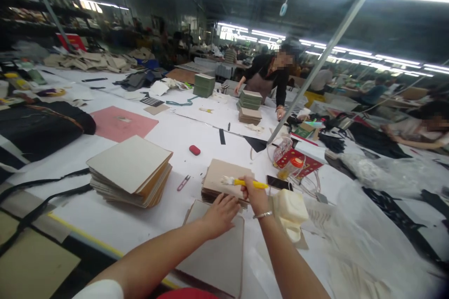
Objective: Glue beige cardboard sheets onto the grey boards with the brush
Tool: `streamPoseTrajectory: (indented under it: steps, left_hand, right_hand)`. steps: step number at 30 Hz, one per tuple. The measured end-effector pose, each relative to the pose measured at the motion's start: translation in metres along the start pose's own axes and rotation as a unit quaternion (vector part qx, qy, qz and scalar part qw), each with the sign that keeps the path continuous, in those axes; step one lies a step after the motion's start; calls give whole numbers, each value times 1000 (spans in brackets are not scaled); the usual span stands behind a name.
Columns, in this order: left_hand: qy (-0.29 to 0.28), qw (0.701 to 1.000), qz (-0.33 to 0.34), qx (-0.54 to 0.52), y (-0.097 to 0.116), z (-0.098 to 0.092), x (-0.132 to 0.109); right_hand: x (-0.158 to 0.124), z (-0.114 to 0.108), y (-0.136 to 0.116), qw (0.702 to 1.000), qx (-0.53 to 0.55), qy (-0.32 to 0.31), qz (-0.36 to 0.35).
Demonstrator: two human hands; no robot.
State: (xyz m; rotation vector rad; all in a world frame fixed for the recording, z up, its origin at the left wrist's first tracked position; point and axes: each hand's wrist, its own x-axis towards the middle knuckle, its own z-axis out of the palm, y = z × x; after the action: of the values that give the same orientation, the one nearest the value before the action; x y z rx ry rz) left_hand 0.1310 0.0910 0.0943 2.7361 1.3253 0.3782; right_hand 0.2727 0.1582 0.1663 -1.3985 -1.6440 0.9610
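Note:
My right hand (255, 194) grips a yellow-handled brush (242, 182), its pale bristles pointing left above a stack of small brown cardboard pieces (224, 172). Lying flat with fingers stretched out, my left hand (221, 217) touches the near edge of that stack. Under the left hand and forearm are larger grey boards (224, 261), close to my body. Just right of my right wrist stands a cream-coloured tub (290, 208). Farther left, a taller stack of grey boards (129, 163) leans unevenly on the white table.
Thread snips (183, 183) and a red oval case (194, 150) lie between the stacks. A phone (279, 183) sits behind the tub. A metal pole (326, 51) slants up at the right. Across the table, a co-worker (266, 74) leans over green stacks (249, 100).

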Motion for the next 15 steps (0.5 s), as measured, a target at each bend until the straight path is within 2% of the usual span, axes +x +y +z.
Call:
streamPoseTrajectory:
  steps: [3, 7, 9, 12, 15]
  left_hand:
    - [-37, 997, -61, 0, -8, 5, 27]
    - [-55, 994, -96, 3, -16, 17, 33]
    - [-55, 994, -98, 8, -17, 20, 33]
    - [-60, 993, -99, 20, -16, 20, 34]
    - [-67, 993, -90, 28, -16, 18, 34]
  right_hand:
    - [33, 35, -3, 997, 27, -73, 26]
    - [61, 61, 13, 993, 21, -104, 45]
    - [77, 67, 20, 994, 14, -92, 52]
    - [104, 73, 28, 997, 6, -43, 61]
    - [120, 63, 42, 997, -10, 24, 78]
